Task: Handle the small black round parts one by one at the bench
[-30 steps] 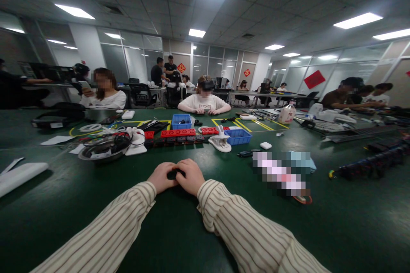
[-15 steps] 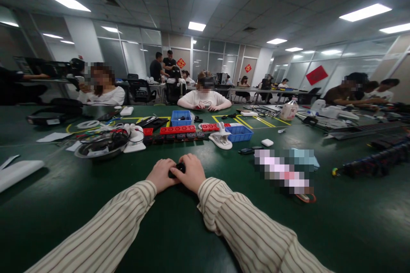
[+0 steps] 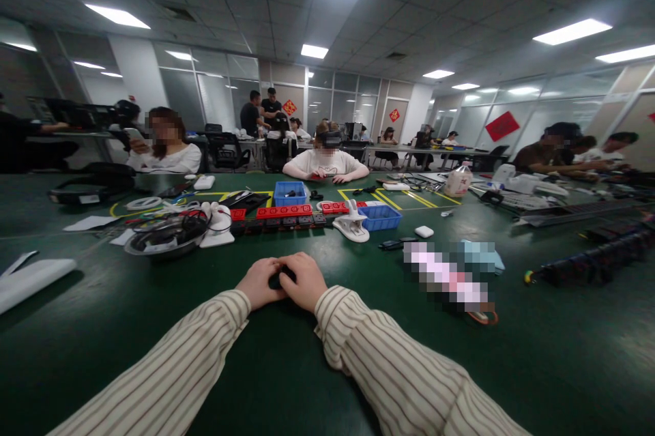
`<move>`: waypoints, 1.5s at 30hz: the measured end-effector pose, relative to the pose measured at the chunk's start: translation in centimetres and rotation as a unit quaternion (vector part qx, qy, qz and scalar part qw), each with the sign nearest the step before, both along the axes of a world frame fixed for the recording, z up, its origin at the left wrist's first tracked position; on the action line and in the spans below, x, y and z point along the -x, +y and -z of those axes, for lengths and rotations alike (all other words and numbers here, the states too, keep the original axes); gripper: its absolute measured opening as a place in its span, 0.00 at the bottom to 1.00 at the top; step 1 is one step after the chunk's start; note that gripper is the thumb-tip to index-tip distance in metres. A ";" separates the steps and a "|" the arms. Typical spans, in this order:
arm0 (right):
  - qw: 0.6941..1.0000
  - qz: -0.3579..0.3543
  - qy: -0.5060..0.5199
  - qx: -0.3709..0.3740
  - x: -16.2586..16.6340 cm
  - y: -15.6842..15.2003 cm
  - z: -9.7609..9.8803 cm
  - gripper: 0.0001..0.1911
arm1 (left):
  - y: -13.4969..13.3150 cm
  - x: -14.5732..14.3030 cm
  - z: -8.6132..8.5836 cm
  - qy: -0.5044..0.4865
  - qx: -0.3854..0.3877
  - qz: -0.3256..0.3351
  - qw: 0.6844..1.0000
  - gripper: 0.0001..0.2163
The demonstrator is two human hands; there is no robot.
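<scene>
My left hand and my right hand meet above the green table, fingers curled and touching. Between them they close round a small black object. Only a dark patch of it shows in the gap between the thumbs, so its kind cannot be made out. Beyond my hands stand a white clip-shaped stand and a row of red and black blocks.
Left of my hands lie a metal bowl of cables and a long white object. Two blue bins stand farther back. A blurred pink item and a white case lie to the right. A person sits opposite.
The black object shows less now, more covered by my fingers. My hands stay together in nearly the same place. The camera view has tilted slightly upward.
</scene>
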State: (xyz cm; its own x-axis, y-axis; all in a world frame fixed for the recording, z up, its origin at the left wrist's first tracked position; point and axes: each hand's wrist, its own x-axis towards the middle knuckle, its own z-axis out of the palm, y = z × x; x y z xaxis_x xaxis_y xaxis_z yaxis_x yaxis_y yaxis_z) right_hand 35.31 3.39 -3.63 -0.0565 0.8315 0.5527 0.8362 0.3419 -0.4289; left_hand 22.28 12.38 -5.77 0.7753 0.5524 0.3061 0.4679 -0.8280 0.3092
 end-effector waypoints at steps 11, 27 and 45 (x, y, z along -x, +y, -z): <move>0.993 0.111 0.031 0.007 -0.3 0.9 0.8 0.15 | 0.1 -0.1 0.2 -0.007 -0.007 -0.015 1.000 0.18; 1.000 0.005 -0.003 0.004 -0.2 0.3 0.3 0.11 | 0.5 0.1 0.2 -0.019 0.014 0.007 1.000 0.17; 0.996 0.085 0.015 0.018 -0.3 1.0 0.6 0.12 | -0.5 -0.3 -0.6 -0.001 -0.002 -0.036 0.999 0.12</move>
